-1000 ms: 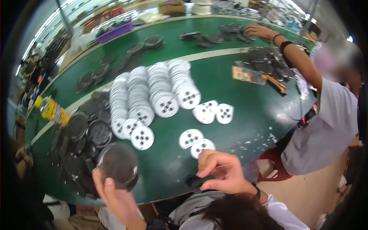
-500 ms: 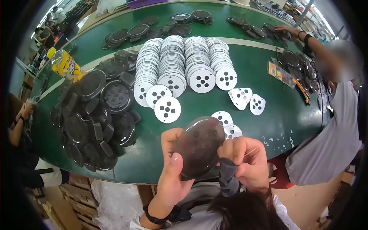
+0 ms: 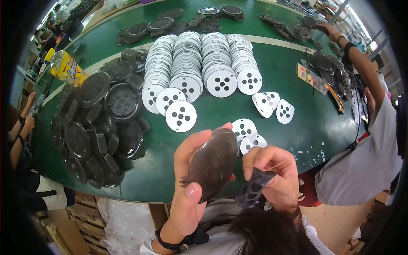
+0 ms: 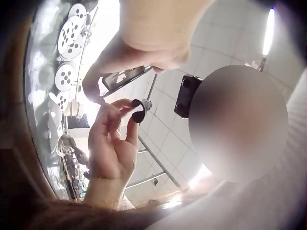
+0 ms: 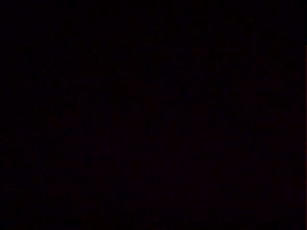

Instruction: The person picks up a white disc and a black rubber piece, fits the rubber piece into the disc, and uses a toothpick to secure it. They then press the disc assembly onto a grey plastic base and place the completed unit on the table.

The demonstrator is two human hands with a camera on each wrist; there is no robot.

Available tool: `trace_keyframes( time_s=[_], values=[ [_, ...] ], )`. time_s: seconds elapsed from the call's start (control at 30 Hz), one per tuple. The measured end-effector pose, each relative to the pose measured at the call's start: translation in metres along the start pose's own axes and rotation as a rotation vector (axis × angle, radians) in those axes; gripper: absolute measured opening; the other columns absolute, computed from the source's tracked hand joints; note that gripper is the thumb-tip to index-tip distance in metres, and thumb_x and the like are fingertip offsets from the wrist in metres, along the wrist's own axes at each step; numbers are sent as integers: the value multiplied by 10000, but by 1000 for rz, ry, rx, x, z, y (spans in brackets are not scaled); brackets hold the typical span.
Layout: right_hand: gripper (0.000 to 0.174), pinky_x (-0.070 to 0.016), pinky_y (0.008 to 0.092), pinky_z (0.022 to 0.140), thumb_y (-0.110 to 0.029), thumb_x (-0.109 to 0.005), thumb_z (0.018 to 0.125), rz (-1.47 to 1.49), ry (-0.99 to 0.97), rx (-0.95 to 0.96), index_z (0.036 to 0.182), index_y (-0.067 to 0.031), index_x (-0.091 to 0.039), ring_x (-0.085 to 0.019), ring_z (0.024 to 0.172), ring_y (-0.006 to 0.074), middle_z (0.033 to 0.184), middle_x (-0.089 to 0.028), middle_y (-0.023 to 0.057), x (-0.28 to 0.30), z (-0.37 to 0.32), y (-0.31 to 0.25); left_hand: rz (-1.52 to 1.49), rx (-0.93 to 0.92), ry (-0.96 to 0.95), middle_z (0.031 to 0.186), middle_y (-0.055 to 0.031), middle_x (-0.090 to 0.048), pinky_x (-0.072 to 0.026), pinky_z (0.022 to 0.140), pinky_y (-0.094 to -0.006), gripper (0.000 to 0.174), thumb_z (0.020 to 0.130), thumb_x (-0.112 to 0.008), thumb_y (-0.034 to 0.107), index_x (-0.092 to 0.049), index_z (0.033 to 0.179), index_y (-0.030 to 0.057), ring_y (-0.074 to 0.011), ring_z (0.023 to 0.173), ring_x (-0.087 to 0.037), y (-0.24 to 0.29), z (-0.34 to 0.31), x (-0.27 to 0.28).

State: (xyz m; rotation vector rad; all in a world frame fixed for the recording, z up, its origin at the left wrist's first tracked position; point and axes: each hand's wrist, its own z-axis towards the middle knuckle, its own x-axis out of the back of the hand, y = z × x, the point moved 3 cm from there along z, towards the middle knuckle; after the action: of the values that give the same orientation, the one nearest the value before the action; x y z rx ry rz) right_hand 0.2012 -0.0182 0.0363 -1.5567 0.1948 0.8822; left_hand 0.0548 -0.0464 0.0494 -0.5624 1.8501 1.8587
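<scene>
My left hand (image 3: 187, 206) grips a dark, glossy round plastic cover (image 3: 214, 163) by its edges, thumb on the near side, and the cover stands tilted above the table's front edge. Close beside it, my right hand (image 3: 282, 176) pinches a thin dark sheet with round holes (image 3: 250, 191), which is bent into a curl. In the left wrist view the curled sheet shows between the thumb and fingers of the right hand (image 4: 110, 148). Just beyond the hands lie loose white discs with holes (image 3: 253, 143). The right wrist view is black.
Rows of stacked white discs (image 3: 185, 55) stand mid-table. A heap of dark round covers (image 3: 95, 131) lies at left, beside a yellow-labelled bottle (image 3: 68, 68). An orange cutter (image 3: 335, 100) and more dark covers lie at right, where another person's arm (image 3: 361, 59) reaches in.
My left hand has carried the cover from the heap rightward to my right hand, then turned it more edge-on. The dark sheet has moved slightly left and is curled differently.
</scene>
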Motion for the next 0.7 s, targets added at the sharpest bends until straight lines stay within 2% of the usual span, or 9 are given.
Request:
trace_keyframes(
  time_s=[0.03,0.07,0.17,0.23,0.4,0.47,0.53,0.67,0.7],
  values=[
    [223,-390,230,709,5,-612,769,-81,-78,30,983,56,-574,-488,789,111,972,-573,141,1,-1,-2,29,-2,-8,1404,-219,-279,-417,891,-323,752,822,-490,539,-225,1369,96,-236,1190,-425,1,-1,-1],
    [223,-390,230,709,5,-612,769,-79,-82,26,983,56,-574,-488,789,111,972,-573,141,-1,-1,-4,29,-4,-3,1404,-219,-279,-417,891,-323,752,822,-490,539,-225,1369,96,-236,1190,-425,2,-2,-2],
    [255,-311,208,591,104,-611,698,-307,-37,141,947,48,-620,-408,683,76,917,-578,124,-11,-4,-14,61,-46,-11,1409,-227,-263,-397,879,-308,775,801,-481,584,-239,1365,109,-221,1169,-423,4,-5,-5],
    [257,-307,205,577,111,-614,687,-438,-43,195,936,45,-623,-408,671,79,894,-577,117,-13,-6,-19,76,-81,7,1359,-337,-280,-343,997,-468,762,782,-463,550,-235,1372,124,-373,1211,-418,5,-7,-5],
    [238,-294,198,546,117,-626,669,-694,1,317,895,39,-625,-389,638,76,783,-538,64,-20,-7,-25,78,-128,4,1331,-358,-306,-349,996,-479,775,774,-464,560,-229,1382,140,-392,1224,-400,6,-9,-5],
    [222,-293,199,546,113,-631,673,-593,43,250,882,38,-624,-380,631,76,767,-528,53,-21,-7,-21,86,-166,7,1322,-364,-315,-354,993,-483,772,777,-464,558,-224,1385,147,-397,1226,-397,3,-8,-3],
    [205,-293,200,545,109,-636,677,-492,75,188,869,36,-623,-371,625,76,751,-518,42,-21,-4,-17,-69,-320,-177,1399,-318,-206,-320,993,-365,798,760,-533,539,-255,1356,86,-297,1246,-368,0,-6,2],
    [189,-302,209,539,109,-643,678,-449,80,206,850,33,-625,-370,614,80,722,-507,24,-21,-5,-13,-86,-327,-241,1411,-307,-198,-288,1027,-388,818,756,-539,540,-237,1366,87,-311,1276,-340,1,-9,5],
    [201,-309,216,531,116,-644,665,-470,28,234,847,33,-629,-387,607,87,714,-514,25,-21,-3,-14,-104,-185,-139,1418,-284,-206,-303,1014,-383,820,761,-522,550,-225,1374,92,-302,1267,-350,2,-10,3]
  ],
)
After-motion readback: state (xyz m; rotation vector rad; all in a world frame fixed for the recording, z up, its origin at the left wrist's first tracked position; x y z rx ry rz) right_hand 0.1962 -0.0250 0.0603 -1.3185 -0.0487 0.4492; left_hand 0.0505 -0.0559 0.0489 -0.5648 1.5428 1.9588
